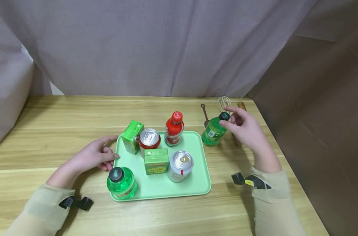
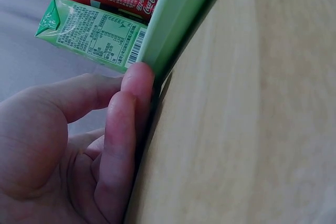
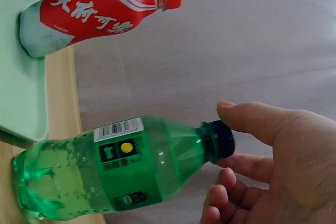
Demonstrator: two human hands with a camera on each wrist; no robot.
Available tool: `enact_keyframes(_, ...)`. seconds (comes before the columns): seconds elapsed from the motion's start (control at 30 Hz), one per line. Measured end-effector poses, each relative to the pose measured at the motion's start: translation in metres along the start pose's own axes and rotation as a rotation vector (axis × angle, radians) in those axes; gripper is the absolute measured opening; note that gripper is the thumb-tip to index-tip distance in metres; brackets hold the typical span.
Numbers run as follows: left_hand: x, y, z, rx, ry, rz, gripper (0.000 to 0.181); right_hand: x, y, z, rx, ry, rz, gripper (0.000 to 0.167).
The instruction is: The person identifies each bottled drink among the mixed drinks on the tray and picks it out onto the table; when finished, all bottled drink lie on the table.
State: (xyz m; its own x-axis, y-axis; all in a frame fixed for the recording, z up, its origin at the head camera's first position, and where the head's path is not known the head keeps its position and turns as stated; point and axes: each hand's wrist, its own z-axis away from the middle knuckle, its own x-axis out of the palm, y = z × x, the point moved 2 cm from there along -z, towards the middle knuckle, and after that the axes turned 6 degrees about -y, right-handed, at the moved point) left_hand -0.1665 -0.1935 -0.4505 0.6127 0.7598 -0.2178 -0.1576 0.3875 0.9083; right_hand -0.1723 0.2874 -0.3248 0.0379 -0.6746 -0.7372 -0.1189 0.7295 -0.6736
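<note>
Bench (image 1: 49,131) with one pale green tray (image 1: 196,157) bearing six drinks: one tray bottle (image 1: 125,183), green; one red bottle (image 1: 173,130); two cans, the red can (image 1: 150,139) and the white can (image 1: 179,167); and two green cartons, the rear carton (image 1: 132,136) and the front carton (image 1: 156,162). A second green bottle, the bench bottle (image 1: 212,132), stands right of the tray. The right hand (image 1: 246,127) is spread loosely about its cap; the left hand (image 1: 94,154), fingers relaxed, touches the tray's left rim. The left wrist view alone shows the rear carton's barcode; the right wrist view alone, the red bottle's white characters. The front carton partly hides the red can; the right hand partly covers a whisk (image 1: 222,102).
</note>
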Motion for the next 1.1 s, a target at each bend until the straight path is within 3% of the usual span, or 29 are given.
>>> enact_keyframes(0.23, 0.001, 0.001, 0.002, -0.006, -0.006, 0.0, 0.091, -0.003, -0.006, 0.005, -0.008, 0.076, -0.043, 0.043)
enact_keyframes(0.53, 0.0, 0.002, 0.001, 0.001, 0.004, -0.012, 0.09, -0.001, -0.022, 0.011, -0.108, 0.199, -0.121, 0.031)
enact_keyframes(0.73, 0.0, 0.001, 0.001, -0.003, -0.005, -0.008, 0.09, 0.009, -0.039, 0.018, -0.177, 0.125, -0.184, 0.028)
enact_keyframes(0.83, -0.001, 0.001, 0.002, 0.0, 0.001, -0.01, 0.091, 0.013, -0.045, 0.019, -0.189, 0.074, -0.238, 0.027)
enact_keyframes(1.1, 0.0, 0.001, -0.001, 0.001, -0.001, -0.012, 0.089, 0.028, -0.049, 0.016, -0.201, -0.014, -0.258, 0.028)
